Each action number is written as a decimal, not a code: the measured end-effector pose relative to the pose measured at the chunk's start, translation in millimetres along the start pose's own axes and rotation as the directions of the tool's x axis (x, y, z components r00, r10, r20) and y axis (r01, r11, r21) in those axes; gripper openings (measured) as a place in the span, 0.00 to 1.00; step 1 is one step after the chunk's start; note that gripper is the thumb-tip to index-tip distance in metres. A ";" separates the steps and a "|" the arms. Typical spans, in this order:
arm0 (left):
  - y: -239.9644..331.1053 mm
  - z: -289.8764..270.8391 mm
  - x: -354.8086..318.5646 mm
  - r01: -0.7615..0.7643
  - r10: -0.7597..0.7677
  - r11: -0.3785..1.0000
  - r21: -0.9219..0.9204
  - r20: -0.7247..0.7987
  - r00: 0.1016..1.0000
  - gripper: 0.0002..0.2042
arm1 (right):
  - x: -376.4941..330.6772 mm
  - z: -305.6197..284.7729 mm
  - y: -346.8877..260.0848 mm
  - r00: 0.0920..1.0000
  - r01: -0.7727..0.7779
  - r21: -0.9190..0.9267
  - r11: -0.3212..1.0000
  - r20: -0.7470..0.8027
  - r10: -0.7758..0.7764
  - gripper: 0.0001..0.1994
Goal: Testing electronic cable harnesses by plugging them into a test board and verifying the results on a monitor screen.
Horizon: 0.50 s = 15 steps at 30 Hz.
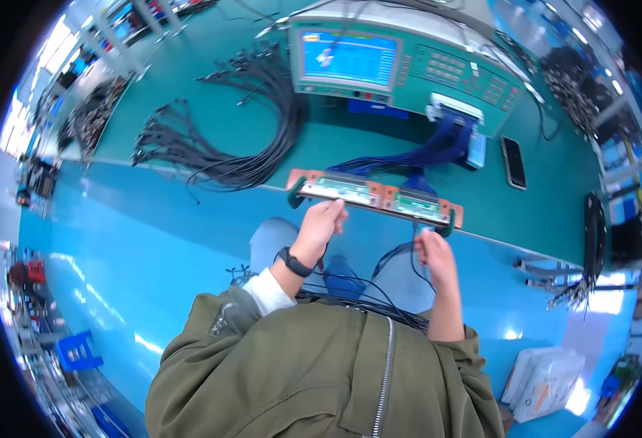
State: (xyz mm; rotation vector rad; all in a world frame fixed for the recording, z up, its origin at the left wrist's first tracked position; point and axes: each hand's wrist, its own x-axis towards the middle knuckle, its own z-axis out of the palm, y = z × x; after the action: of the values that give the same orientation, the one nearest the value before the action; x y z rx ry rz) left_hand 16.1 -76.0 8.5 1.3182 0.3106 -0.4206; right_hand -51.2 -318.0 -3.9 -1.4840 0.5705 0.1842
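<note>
A test fixture (pixel 379 201) with two green circuit boards on an orange-brown base lies along the table's front edge, with a dark green handle at each end. My left hand (pixel 324 223) is closed in a pinch at the front of its left board; whatever sits between the fingertips is hidden. Just below the right board, my right hand (pixel 435 252) pinches the upper end of a thin black cable (pixel 413 255), which loops down toward my lap. More black cables (pixel 357 281) lie across my legs.
Behind the fixture stands a green tester (pixel 408 69) with a lit screen, joined to it by blue ribbon cables (pixel 423 150). A bundle of black cables (pixel 262 153) spreads on the left of the green table. A phone (pixel 513 163) lies right. A blue stool (pixel 78 351) stands on the floor.
</note>
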 end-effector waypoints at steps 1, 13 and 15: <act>5.2 -9.3 4.0 0.035 -0.038 0.998 0.042 0.092 0.995 0.13 | -7.1 -10.9 -3.9 1.000 0.011 -0.069 0.998 0.000 -0.011 0.11; -81.0 -376.8 -93.3 0.589 0.256 0.300 0.751 -0.658 0.709 0.11 | -109.7 -268.2 136.5 0.885 -0.038 -0.110 0.993 -0.465 -0.018 0.07; -87.8 -368.4 -95.3 0.736 0.344 0.232 0.636 -0.762 0.549 0.14 | -105.8 -270.4 133.7 0.877 -0.138 -0.252 0.958 -0.480 0.000 0.08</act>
State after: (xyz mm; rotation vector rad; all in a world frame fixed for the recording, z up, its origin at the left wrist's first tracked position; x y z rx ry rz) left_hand -102.6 277.2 -107.9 2.8045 1.2611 -0.1644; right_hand -269.2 -542.7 -68.4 -1.7989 1.0323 -0.0551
